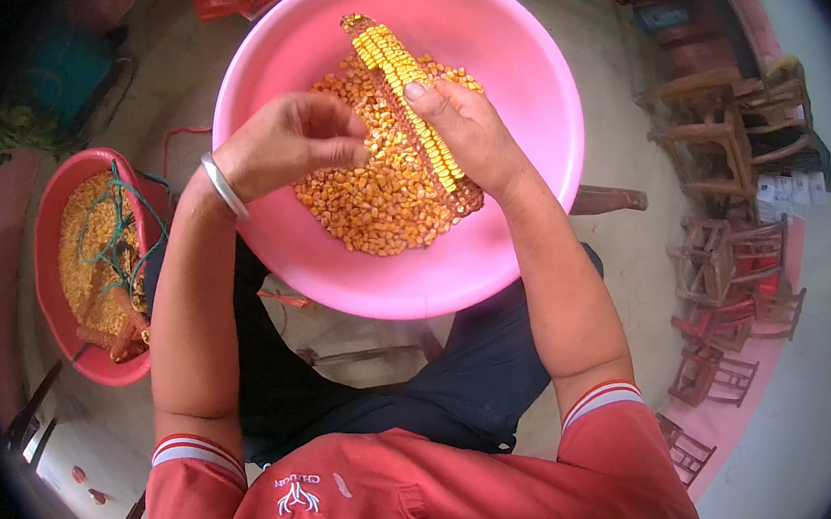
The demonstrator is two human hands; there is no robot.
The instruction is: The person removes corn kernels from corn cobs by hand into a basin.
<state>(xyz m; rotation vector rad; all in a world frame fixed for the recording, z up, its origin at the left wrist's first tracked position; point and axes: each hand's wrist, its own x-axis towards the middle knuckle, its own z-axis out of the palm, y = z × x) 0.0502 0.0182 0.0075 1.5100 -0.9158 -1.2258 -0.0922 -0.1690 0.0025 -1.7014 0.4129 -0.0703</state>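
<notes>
My right hand grips a corn cob, its thumb lying along the yellow kernels. The cob slants over a pink basin, with bare brownish strips where kernels are gone. Loose corn kernels are heaped on the basin's bottom under the cob. My left hand, with a silver bangle at the wrist, hovers above the heap, left of the cob and apart from it. Its fingers curl inward close to the thumb, and whatever they may hold is hidden.
At the left stands a red tub of paler kernels, with green cord and cobs inside. The pink basin sits just beyond my knees. Several small wooden chairs line the right wall. A wooden leg juts out beside the basin.
</notes>
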